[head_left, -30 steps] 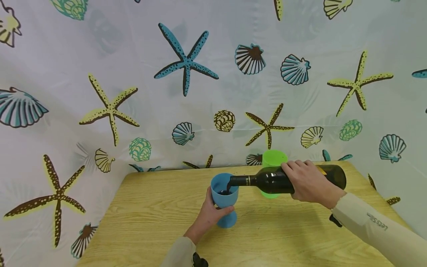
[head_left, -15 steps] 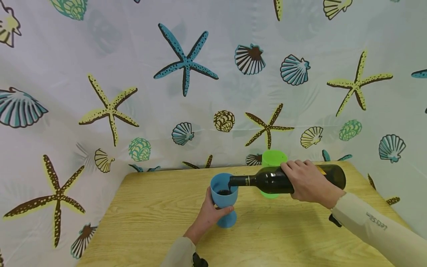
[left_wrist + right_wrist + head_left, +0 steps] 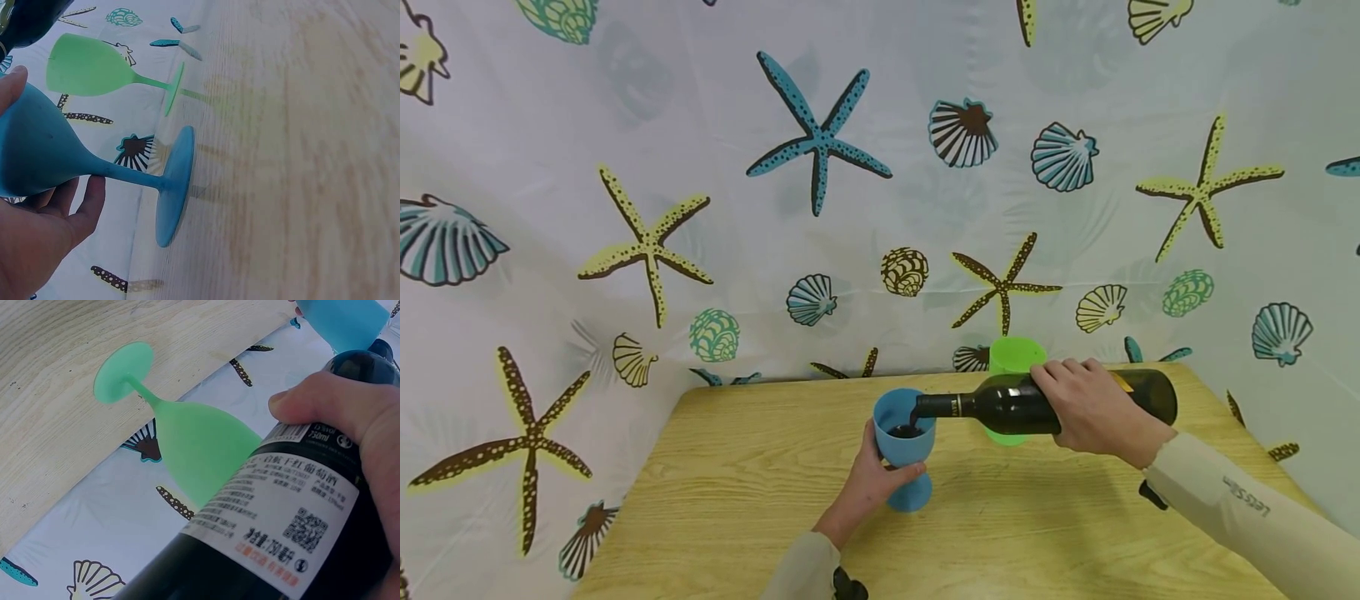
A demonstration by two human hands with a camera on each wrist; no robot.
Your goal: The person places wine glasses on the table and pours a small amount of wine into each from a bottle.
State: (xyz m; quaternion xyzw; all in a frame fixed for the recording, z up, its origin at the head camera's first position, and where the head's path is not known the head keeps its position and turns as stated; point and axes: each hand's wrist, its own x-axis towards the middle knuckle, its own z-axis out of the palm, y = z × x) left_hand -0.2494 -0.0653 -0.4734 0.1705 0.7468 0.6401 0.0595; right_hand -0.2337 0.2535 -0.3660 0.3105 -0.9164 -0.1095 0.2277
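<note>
My left hand point(image 3: 867, 483) grips a blue goblet point(image 3: 905, 450) around the lower part of its bowl, the thumb across the front. Dark liquid lies inside the bowl. My right hand point(image 3: 1093, 412) holds a dark wine bottle point(image 3: 1011, 406) by its body, lying almost level, with its mouth just inside the goblet's rim. From the mouth a dark stream runs down into the bowl. In the left wrist view the goblet's round foot point(image 3: 175, 187) is at the tabletop; whether it touches I cannot tell. The right wrist view shows the bottle's printed back label point(image 3: 275, 512).
Behind the bottle stands a green goblet point(image 3: 1017, 357), partly hidden by it. The wooden table point(image 3: 760, 467) carries these things. A white curtain point(image 3: 730, 108) printed with starfish and shells hangs close behind the table and along its sides.
Both hands, the bottle and the blue goblet keep nearly the same places. The dark stream at the bottle's mouth shows throughout, its shape varying slightly.
</note>
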